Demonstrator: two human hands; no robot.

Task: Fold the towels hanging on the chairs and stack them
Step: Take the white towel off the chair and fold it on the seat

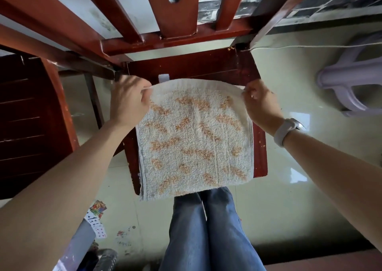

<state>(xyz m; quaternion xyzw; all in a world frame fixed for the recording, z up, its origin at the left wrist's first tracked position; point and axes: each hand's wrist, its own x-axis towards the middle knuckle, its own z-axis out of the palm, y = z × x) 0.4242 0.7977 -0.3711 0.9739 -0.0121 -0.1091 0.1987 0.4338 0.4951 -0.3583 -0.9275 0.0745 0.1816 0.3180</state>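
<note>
Nearest the camera, the person's legs in blue jeans [208,229] stand against the front edge of the chair seat [260,146]; scattered playing cards [96,215] lie on the floor to the left.

The towel [194,138], white with orange flecks, lies spread over the seat; its near hem overhangs the front edge, and a second layer shows along its left side, so it appears already doubled once.

At the far edge of the towel, each hand holds one corner: the left hand [129,103] pinches the far-left corner between thumb and fingers; the right hand [261,105], wearing a white wristband [286,131], pinches the far-right corner in the same way; both corners are lifted slightly off the seat.

Beyond the hands, a small white tab [164,78] lies on the seat towards its back edge; the chair back [175,18] rises behind; a pale plastic stool [351,80] stands on the floor to the right.

Step in hand, by judgement: folding one towel. The next move likely calls for drawing both far corners evenly toward the near hem, aligning edges, then pressing the fold flat; no finished stack is in view.
</note>
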